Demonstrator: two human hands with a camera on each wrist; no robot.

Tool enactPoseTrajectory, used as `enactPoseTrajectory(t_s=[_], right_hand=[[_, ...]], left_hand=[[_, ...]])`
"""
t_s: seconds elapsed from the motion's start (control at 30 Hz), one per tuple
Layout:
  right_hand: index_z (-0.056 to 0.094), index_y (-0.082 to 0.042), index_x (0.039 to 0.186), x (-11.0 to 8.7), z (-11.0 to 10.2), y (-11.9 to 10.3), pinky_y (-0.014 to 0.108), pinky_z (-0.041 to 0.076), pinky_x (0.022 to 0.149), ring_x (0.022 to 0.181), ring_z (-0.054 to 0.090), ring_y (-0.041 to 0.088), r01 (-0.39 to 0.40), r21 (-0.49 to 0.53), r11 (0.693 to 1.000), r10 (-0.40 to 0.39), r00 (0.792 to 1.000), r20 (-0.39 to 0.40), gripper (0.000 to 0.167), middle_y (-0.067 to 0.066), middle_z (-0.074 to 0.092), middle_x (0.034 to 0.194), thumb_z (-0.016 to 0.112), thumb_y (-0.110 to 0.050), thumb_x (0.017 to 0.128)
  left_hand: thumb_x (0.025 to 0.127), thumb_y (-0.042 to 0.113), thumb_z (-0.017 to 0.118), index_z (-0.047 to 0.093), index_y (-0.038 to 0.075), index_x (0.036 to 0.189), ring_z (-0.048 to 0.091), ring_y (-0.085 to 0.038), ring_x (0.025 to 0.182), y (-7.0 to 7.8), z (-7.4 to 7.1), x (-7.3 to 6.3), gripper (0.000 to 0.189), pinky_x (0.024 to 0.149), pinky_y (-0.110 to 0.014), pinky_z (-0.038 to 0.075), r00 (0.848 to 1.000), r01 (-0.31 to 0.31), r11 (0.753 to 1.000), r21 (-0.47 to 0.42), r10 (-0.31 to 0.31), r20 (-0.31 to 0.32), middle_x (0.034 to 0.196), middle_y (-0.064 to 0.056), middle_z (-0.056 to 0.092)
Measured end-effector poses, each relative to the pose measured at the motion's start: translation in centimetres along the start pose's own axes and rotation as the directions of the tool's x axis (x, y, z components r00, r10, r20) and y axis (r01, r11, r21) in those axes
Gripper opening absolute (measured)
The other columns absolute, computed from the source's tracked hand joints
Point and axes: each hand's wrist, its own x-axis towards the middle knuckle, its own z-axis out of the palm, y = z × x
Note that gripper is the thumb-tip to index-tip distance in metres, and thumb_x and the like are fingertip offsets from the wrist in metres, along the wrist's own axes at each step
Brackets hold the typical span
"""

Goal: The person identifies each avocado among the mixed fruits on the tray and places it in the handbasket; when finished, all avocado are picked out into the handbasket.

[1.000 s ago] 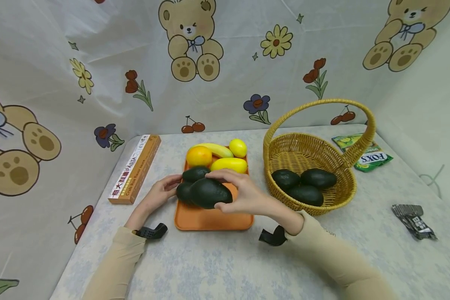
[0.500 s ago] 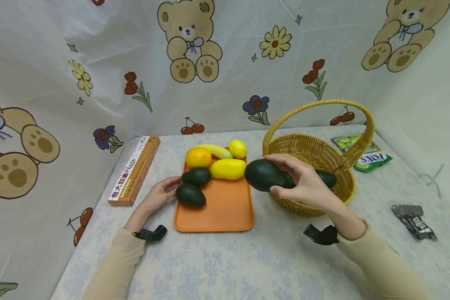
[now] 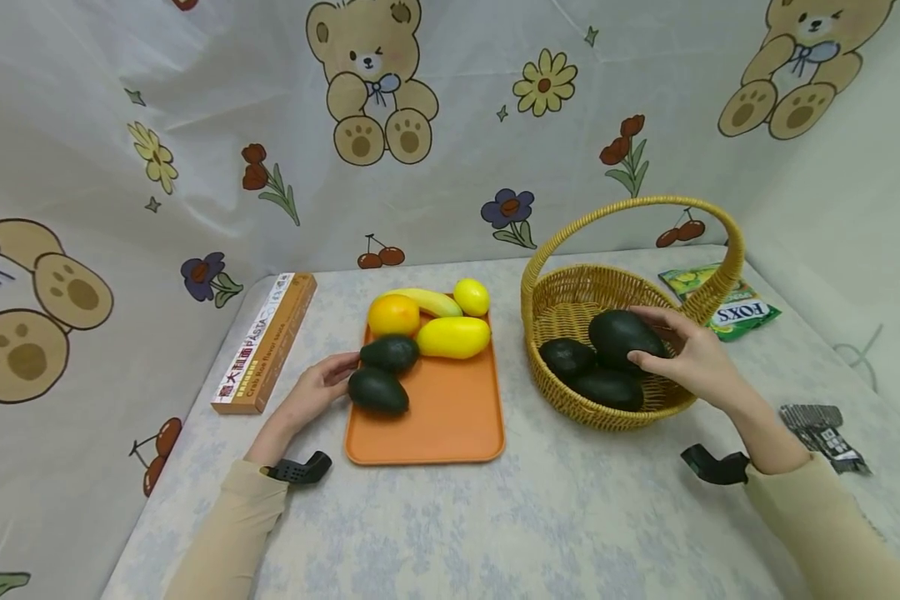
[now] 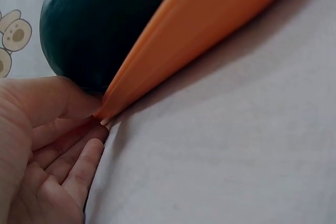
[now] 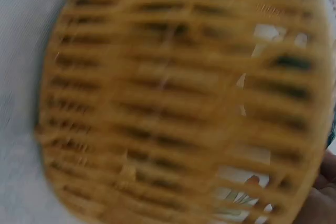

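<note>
My right hand (image 3: 682,350) grips a dark green avocado (image 3: 621,335) inside the wicker basket (image 3: 570,412), over the right side. Around it lie other avocados (image 3: 607,390), one mostly hidden behind the held one. In the right wrist view the basket's woven wall (image 5: 152,93) fills the picture, blurred, with a bit of the hand (image 5: 321,195) at the lower right. My left hand (image 3: 318,392) pinches the left rim of the orange tray (image 3: 450,425), thumb above and fingers below. Two avocados (image 3: 378,391) lie on the tray beside this hand; one (image 4: 100,30) looms close in the left wrist view.
Farther up the tray are an orange round fruit (image 3: 393,315), a banana (image 3: 435,302), a lemon (image 3: 472,297) and a yellow oblong fruit (image 3: 453,337). A pasta box (image 3: 266,342) lies left. Right are a green FOX'S bag (image 3: 742,312) and a black-and-grey packet (image 3: 825,433).
My right hand has carried an avocado from above the tray rightward into the basket. The left hand has stayed at the tray's left rim.
</note>
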Motion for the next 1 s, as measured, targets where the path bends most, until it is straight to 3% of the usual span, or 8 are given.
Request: enactPoseTrajectory(t_s=[0.33, 0.7, 0.87, 1.0], right_hand=[[0.047, -0.006, 0.137, 0.2, -0.8, 1.3, 0.012, 0.046, 0.076, 0.103, 0.053, 0.000, 0.051, 0.004, 0.999, -0.051, 0.991, 0.125, 0.059, 0.013, 0.050, 0.128, 0.072, -0.007, 0.083], [0.042, -0.003, 0.138, 1.1, -1.7, 2.3, 0.018, 0.049, 0.077, 0.104, 0.053, 0.003, 0.135, 0.026, 0.990, -0.137, 0.948, 0.289, 0.056, 0.014, 0.052, 0.125, 0.065, -0.002, 0.087], [0.044, -0.002, 0.136, 1.5, -1.8, 2.8, 0.022, 0.050, 0.072, 0.100, 0.052, 0.005, 0.121, -0.072, 0.990, -0.095, 0.953, 0.286, 0.057, 0.017, 0.053, 0.124, 0.069, -0.005, 0.085], [0.046, -0.005, 0.135, 1.5, -1.7, 2.9, 0.027, 0.051, 0.070, 0.101, 0.052, 0.016, 0.087, -0.198, 0.976, -0.031, 0.962, 0.273, 0.059, 0.018, 0.053, 0.125, 0.073, -0.011, 0.083]], left_hand=[[0.091, 0.001, 0.059, 0.044, -0.006, 0.136, 0.044, -0.036, 0.125, 0.1, 0.1, 0.0, 0.048, 0.100, -0.029, 0.041, 1.000, -0.008, 1.000, -0.023, 0.008, -0.002, 0.138, -0.024, 0.042], [0.092, 0.003, 0.059, 0.042, -0.006, 0.137, 0.043, -0.036, 0.126, -0.1, 0.1, 0.1, 0.049, 0.103, -0.037, 0.039, 1.000, -0.004, 1.000, -0.023, 0.004, 0.006, 0.139, -0.025, 0.041], [0.092, 0.003, 0.059, 0.042, -0.006, 0.137, 0.044, -0.037, 0.125, 0.0, 0.0, 0.1, 0.049, 0.102, -0.037, 0.039, 1.000, -0.004, 1.000, -0.031, 0.004, 0.005, 0.138, -0.025, 0.042], [0.092, 0.001, 0.058, 0.041, -0.008, 0.137, 0.043, -0.037, 0.125, 0.0, 0.0, 0.0, 0.049, 0.102, -0.036, 0.039, 1.000, -0.013, 0.999, -0.037, 0.013, 0.012, 0.138, -0.026, 0.041]])
